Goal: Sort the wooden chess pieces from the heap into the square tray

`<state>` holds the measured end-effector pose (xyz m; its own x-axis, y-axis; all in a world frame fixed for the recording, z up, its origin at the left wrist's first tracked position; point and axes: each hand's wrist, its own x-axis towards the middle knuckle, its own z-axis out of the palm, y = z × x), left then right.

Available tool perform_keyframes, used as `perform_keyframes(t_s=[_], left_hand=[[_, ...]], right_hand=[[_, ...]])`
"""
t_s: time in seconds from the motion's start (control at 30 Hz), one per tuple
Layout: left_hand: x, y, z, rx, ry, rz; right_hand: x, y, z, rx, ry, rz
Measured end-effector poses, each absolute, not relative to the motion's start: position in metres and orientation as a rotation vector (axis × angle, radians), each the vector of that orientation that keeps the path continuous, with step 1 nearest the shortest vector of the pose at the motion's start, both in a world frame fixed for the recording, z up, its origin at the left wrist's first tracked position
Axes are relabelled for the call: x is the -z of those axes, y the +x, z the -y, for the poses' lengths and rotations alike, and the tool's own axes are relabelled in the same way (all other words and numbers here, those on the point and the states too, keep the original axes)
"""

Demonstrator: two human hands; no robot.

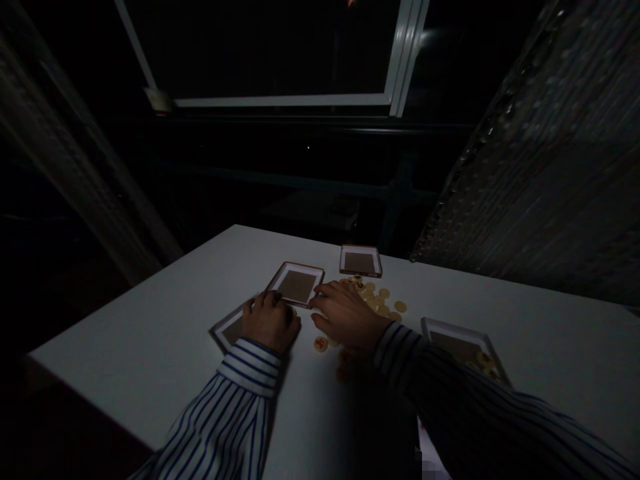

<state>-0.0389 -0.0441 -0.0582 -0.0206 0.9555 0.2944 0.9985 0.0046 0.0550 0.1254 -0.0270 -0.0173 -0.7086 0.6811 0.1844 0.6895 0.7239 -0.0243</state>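
Observation:
Round wooden pieces [383,311] lie heaped on the white table beside my right hand [347,316], some partly under it. Its fingers are bent and reach left toward the middle open box [297,285]; what they hold, if anything, is hidden. My left hand [267,323] is curled over the right part of the left box [233,329], with something dark at its fingertips that I cannot make out. One piece with a red mark [321,344] lies face up between the hands. More pieces sit in shadow below my right wrist.
At the table's [165,313] back edge stands another shallow box [360,261]. A box [465,347] holding several pieces is at the right, beside my right sleeve. Curtains hang on both sides, and a dark window is behind.

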Motion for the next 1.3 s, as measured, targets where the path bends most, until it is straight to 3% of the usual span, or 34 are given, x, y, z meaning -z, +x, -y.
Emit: perform_keyframes(t_s=[0.47, 0.77, 1.3], left_hand=[[0.061, -0.038, 0.043, 0.574, -2.045, 2.038], [0.042, -0.036, 0.052, 0.895, -2.155, 1.798], [0.009, 0.0, 0.066, 1.165, -2.345, 1.646]], right_hand=[[0.017, 0.134, 0.024, 0.077, -1.098, 2.709], [0.0, 0.149, 0.027, 0.052, -1.163, 2.65], [-0.033, 0.204, 0.043, 0.05, -1.171, 2.462]])
